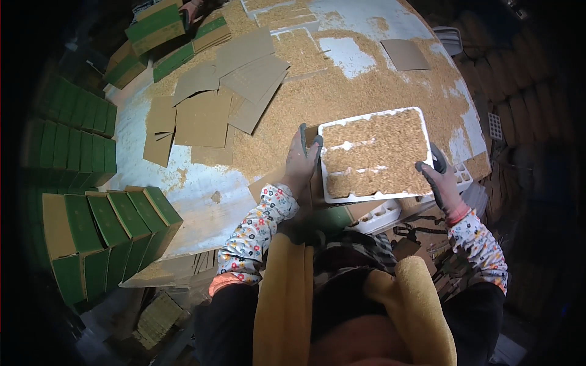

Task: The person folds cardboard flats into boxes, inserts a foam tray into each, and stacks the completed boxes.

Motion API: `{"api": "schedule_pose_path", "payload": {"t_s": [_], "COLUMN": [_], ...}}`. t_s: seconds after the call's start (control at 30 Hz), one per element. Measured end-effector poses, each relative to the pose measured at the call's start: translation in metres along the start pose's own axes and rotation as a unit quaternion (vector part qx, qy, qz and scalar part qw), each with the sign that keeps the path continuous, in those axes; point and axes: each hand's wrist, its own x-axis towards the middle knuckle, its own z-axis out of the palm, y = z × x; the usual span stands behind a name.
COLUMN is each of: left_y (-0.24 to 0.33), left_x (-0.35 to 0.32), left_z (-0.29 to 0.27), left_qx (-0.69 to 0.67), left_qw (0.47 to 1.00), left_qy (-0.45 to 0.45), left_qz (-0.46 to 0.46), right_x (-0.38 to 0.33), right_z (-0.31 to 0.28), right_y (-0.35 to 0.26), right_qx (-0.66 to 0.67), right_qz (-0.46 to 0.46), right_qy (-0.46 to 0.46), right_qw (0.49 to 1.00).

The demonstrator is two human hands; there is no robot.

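Observation:
I hold a white foam tray (pixel 373 197), filled with loose tan shavings or husks (pixel 375 149), between my two hands. My left hand (pixel 301 160), in a dark-fingered glove, grips near the tray's left edge, its thumb by the rim. Around the right edge, my right hand (pixel 445 184) is closed with the thumb over the rim. White ridges of the tray show through the fill. Just below the tray, a green and brown cardboard box (pixel 334 221) is partly hidden by it. The fingers under the tray are out of sight.
Loose tan fill (pixel 366 91) covers much of the table. Flat cardboard sheets (pixel 201 116) lie left of centre. Green boxes (pixel 116 238) stand in rows at left. Another white tray (pixel 381 216) with round hollows sits near my waist. Another person's hand (pixel 193 8) is at the far left.

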Motion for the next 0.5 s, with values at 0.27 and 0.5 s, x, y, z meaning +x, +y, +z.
{"api": "schedule_pose_path", "payload": {"t_s": [0.27,0.5], "left_y": [-0.007,-0.105], "left_x": [0.034,0.092], "left_z": [-0.051,-0.101], "left_qx": [-0.062,0.568], "left_qw": [0.981,0.813], "left_qy": [-0.131,-0.085], "left_qz": [-0.131,-0.101], "right_x": [0.039,0.009], "right_z": [0.042,0.068], "right_y": [0.076,0.079], "right_qx": [-0.456,-0.372], "right_qz": [0.124,-0.178], "right_qy": [-0.100,0.040], "right_qw": [0.876,0.910]}}
